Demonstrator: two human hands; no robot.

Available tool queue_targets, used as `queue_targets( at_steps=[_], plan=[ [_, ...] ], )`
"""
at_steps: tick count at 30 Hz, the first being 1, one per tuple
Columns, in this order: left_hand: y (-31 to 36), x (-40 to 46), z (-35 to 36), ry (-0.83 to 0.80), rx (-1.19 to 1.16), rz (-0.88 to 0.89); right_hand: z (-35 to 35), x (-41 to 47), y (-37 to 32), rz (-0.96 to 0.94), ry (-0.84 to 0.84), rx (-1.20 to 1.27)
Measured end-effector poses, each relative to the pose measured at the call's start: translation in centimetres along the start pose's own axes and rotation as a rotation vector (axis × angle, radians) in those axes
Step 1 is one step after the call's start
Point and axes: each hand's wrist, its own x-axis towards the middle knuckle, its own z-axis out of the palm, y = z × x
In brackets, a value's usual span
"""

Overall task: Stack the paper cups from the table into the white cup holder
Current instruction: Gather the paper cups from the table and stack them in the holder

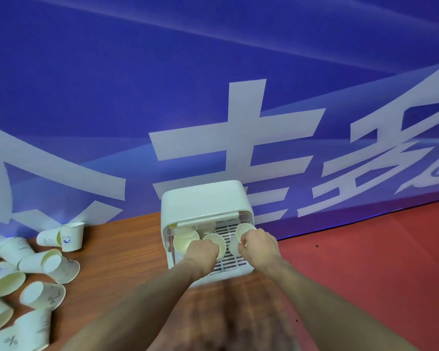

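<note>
While both arms reach forward over the wooden table (127, 252), each hand holds a paper cup at the open front of the white cup holder (205, 201), which stands at the table's far edge against a blue banner (213, 59) with large white characters. Curled into a fist, the left hand (203, 252) has its fingers wrapped round a cup (217, 243) whose open mouth faces up toward the camera, just above the holder's slotted tray (232, 260). To its left, another cup (185, 243) sits inside the holder with its mouth facing out, touching or nearly touching the left hand. At the holder's right side, the right hand (259, 245) grips a second cup (243, 230), fingers curled round its wall and its rim tilted up and toward the opening. Well apart on the left part of the table lies a loose heap of paper cups (36, 279), most on their sides, with one upright cup (71, 235) at the back. Right of the table, a red floor (365, 262) shows.
</note>
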Motion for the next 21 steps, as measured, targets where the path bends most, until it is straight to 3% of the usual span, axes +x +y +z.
queue_targets(
  at_steps=[8, 21],
  plan=[
    [-0.3, -1.5, 0.3, 0.012, -0.022, -0.012, -1.2, -1.6, -1.4, -0.107, 0.054, -0.042],
    [-0.5, -3.5, -1.1, 0.075, -0.003, -0.001, -2.9, -4.4, -3.7, -0.375, 0.102, -0.328]
  ],
)
